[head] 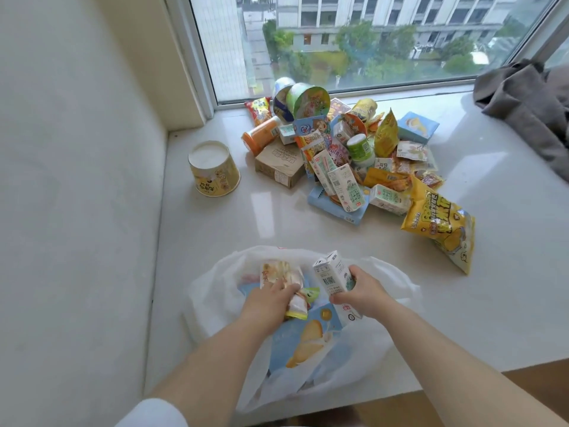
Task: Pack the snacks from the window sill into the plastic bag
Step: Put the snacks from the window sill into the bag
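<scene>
This looks like a room in a high apartment or hotel, because the wide stone window sill (277, 229) lies under a big window (369, 41) showing buildings and trees far below, with grey cloth (529, 109) at the sill's right end.

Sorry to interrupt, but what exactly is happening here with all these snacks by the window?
A person is packing snacks into a white plastic bag on the window sill. The left hand holds a snack packet and the right hand a small carton, both over the bag. A large pile remains unpacked.
</scene>
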